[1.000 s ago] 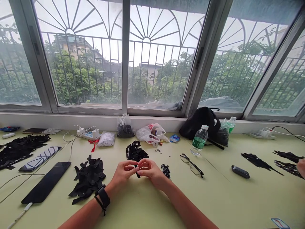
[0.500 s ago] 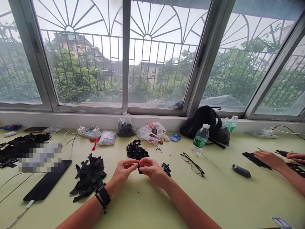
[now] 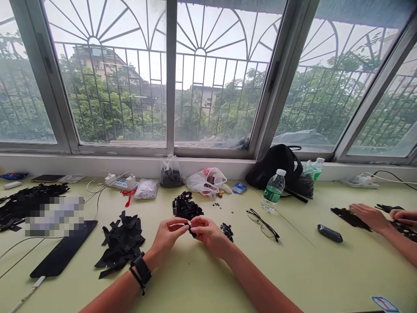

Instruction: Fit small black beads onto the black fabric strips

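Between my fingertips is a small black fabric strip (image 3: 192, 231), pinched from both sides above the table. My left hand (image 3: 171, 237), with a black watch on its wrist, grips the strip's left end. My right hand (image 3: 208, 234) closes on its other end; whether a button is on it I cannot make out. Just beyond my hands lies a pile of black strips (image 3: 187, 205), some with shiny rings. To the right of my right hand sits a small heap of dark round buttons (image 3: 227, 232). A looser pile of black fabric strips (image 3: 122, 241) lies left of my left hand.
Eyeglasses (image 3: 263, 224), a water bottle (image 3: 273, 190) and a black case (image 3: 330, 233) stand to the right. A black tablet (image 3: 63, 254) with a cable lies left. Plastic bags (image 3: 208, 182) line the back. A co-worker's hands (image 3: 369, 217) handle black strips at far right.
The black strip between my fingers has tilted, its lower end swinging right. My hands stay almost in place. The co-worker's hands have shifted slightly.
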Demonstrator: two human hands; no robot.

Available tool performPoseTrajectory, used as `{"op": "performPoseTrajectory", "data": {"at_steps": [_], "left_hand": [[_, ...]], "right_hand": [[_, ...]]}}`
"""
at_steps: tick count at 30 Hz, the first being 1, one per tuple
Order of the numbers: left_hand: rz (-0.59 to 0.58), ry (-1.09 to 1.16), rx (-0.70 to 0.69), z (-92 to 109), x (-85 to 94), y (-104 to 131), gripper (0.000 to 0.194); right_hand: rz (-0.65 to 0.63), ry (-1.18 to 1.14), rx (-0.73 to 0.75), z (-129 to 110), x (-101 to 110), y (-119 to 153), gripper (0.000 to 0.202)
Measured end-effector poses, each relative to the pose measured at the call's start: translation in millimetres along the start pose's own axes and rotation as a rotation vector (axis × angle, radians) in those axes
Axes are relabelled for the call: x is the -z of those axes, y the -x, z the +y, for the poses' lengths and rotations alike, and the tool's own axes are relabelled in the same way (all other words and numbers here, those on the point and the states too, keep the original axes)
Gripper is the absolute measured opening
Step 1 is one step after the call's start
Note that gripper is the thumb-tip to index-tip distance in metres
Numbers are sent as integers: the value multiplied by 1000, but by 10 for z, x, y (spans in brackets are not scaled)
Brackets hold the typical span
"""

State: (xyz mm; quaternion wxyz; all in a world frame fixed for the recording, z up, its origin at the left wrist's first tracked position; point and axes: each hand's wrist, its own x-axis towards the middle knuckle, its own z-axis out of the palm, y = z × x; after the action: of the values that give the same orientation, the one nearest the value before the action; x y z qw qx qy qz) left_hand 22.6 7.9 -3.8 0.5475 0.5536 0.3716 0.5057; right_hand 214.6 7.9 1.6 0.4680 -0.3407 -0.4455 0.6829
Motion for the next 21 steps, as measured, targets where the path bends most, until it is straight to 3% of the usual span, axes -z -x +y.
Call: {"op": "performPoseTrajectory", "data": {"at_steps": [3,8,16,21], "left_hand": [[8,26,0,-3,-2,1,37],[-32,52,-16,5,-14,3,57],[24,-286,-150,-27,-32,46,36],[9,-368,-213,-42,-50,64,29]], "right_hand": [[-4,-14,-2,5,8,1,37],[10,-25,14,18,24,-12,35],[27,72,14,102,64,-59,37],[16,193,119,123,55,-60,33]]}}
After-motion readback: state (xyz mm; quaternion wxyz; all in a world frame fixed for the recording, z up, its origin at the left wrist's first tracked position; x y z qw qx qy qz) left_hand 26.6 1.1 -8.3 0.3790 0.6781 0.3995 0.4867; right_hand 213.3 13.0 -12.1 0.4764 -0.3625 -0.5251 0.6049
